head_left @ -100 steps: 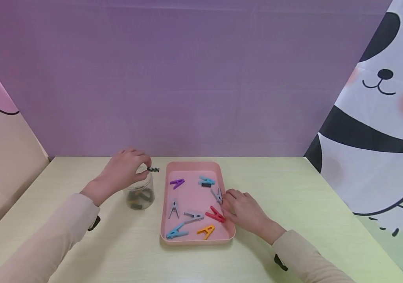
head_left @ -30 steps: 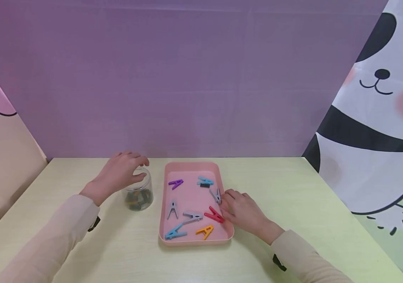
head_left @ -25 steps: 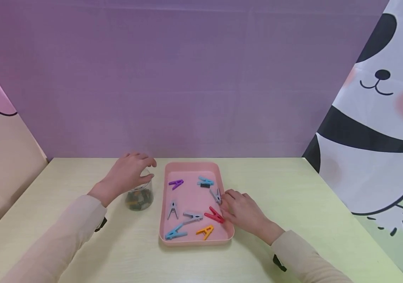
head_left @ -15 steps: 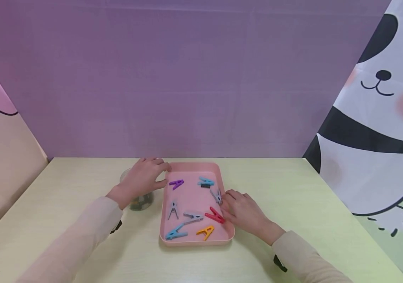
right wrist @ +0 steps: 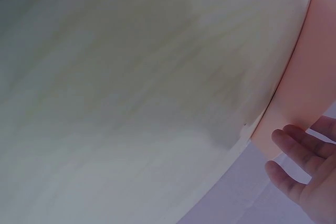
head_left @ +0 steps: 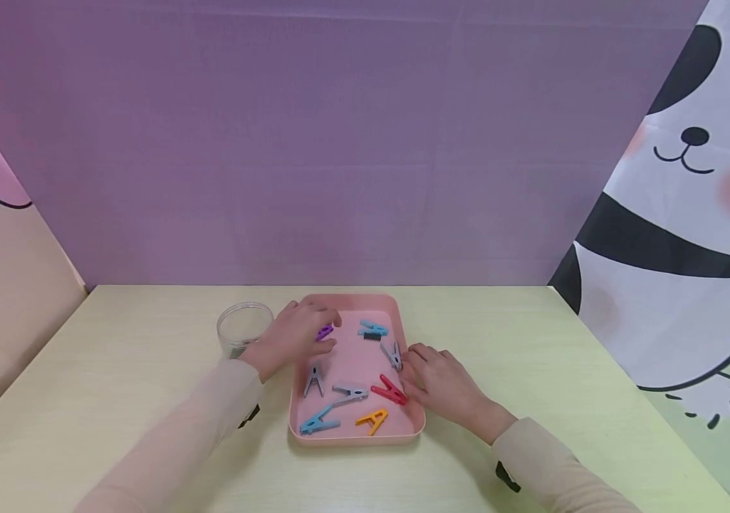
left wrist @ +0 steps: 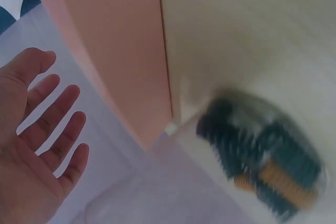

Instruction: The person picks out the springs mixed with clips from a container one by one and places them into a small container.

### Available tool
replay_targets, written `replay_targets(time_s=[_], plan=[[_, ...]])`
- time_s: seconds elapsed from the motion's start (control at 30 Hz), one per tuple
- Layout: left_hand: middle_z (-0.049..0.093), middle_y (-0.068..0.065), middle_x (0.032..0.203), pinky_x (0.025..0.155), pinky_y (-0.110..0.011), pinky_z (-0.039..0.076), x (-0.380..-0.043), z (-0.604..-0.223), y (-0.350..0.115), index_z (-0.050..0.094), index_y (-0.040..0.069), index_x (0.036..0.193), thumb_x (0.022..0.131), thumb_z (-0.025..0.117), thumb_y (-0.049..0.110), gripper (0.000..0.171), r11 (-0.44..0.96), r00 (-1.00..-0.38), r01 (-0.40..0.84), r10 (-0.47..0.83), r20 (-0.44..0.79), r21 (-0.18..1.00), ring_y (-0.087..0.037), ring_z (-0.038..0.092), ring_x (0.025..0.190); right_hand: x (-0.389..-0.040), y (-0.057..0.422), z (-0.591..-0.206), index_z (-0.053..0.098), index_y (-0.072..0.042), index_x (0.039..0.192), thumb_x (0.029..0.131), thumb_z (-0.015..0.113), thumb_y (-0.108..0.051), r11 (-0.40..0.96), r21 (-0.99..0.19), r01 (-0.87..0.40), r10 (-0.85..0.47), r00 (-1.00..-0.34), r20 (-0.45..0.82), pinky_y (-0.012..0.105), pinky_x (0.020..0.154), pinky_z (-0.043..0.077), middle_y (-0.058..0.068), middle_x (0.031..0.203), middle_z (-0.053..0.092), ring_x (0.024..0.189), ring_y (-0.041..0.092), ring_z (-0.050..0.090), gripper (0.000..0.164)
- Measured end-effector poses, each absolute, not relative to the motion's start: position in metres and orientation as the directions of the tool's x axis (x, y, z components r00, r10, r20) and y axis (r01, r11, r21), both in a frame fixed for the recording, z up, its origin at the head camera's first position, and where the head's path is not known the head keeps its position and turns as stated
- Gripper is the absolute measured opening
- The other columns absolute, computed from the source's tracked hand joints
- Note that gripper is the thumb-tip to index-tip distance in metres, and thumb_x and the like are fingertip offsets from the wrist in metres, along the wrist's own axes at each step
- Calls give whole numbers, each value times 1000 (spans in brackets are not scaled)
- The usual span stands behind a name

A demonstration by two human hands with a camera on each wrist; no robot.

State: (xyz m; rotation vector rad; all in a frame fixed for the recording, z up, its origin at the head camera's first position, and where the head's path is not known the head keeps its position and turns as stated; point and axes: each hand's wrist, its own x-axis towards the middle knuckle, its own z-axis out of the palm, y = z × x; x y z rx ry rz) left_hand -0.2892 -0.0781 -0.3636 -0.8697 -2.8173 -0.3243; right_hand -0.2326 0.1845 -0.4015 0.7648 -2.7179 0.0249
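My left hand point(head_left: 297, 333) hovers over the left side of a pink tray point(head_left: 353, 440), fingers spread and holding nothing. Between its thumb and fingers shows part of a purple clothespin point(head_left: 325, 332); the rest is hidden. My right hand point(head_left: 438, 381) holds the tray's right rim, some fingers along its outer wall in the right wrist view. A dark spring point(head_left: 372, 337) lies against a blue clothespin point(head_left: 373, 325) in the tray. Left of the tray stands a clear jar point(head_left: 244, 320), partly behind my left wrist. Dark green and orange springs point(left wrist: 286, 182) fill its bottom, blurred in the left wrist view.
Also in the tray are grey clothespins point(head_left: 350, 393), a red one point(head_left: 389, 390), a yellow one point(head_left: 374, 421) and another blue one point(head_left: 320, 422). The light wooden table point(head_left: 531, 342) ends at a purple backdrop point(head_left: 326, 142).
Earlier my left hand pinched a spring over the jar; one second ago it was empty there. Since then it has moved right, over the tray. My right hand has stayed at the rim.
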Motion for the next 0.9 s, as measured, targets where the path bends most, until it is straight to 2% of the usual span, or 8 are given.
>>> replay_targets(time_s=[0.27,0.4,0.63,0.9], plan=[[66,1,104,107,-44,26,-302,-376,-60,63,17,106,80,69,29,29,808,-818,568,534,214,158,-22,47,114,-233,185,-402,60,-7,109,80,66,-31,863,55,-502,-495,-818,293,37,80,50,5,108,59,99,18,55,37],[65,3,108,107,-47,23,-307,-380,-53,62,19,107,81,68,31,29,816,-829,554,524,194,163,-19,48,114,-232,186,-401,60,-8,109,80,66,-31,863,56,-502,-495,-819,289,38,80,49,6,109,59,100,19,55,38],[63,2,113,104,-42,32,-309,-381,-42,61,19,109,80,69,30,31,838,-853,520,503,138,163,-18,50,108,-231,185,-401,59,-8,111,81,65,-31,866,42,-499,-490,-828,272,38,81,49,6,110,59,101,19,55,39],[63,3,114,102,-38,36,-315,-379,-32,62,21,111,81,68,31,32,841,-840,538,528,126,62,-17,53,109,-230,185,-399,59,-10,112,81,64,-32,869,42,-493,-485,-833,266,38,82,49,5,111,59,100,18,55,38]])
